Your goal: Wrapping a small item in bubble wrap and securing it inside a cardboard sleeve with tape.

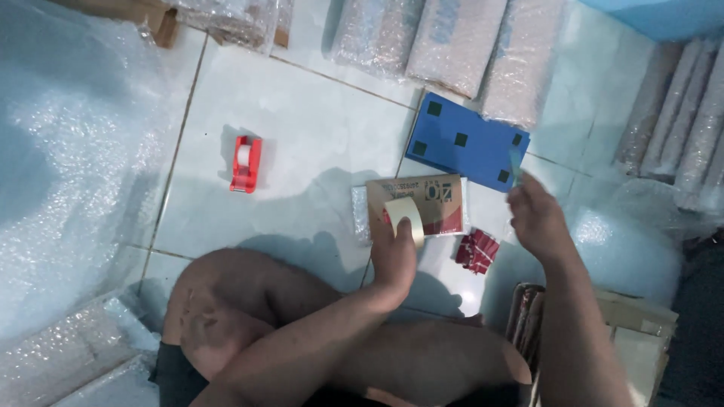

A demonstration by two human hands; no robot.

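My left hand [394, 252] grips a roll of clear packing tape [405, 215] just above a flat cardboard parcel [430, 203] lying on the white tiled floor. My right hand [537, 218] is raised to the right of the parcel and pinches the free end of a tape strip [515, 164], stretched up from the roll. A blue board [467, 139] with dark square patches lies behind the parcel. A small red-and-white packet [477, 250] sits on the floor between my hands.
A red tape dispenser [246, 163] stands on the tiles to the left. Bubble wrap sheets [68, 151] cover the left side. Several bubble-wrapped parcels [452, 41] line the far edge and right. Cardboard pieces [633, 324] lie by my right arm. My bent knee [226, 301] is below.
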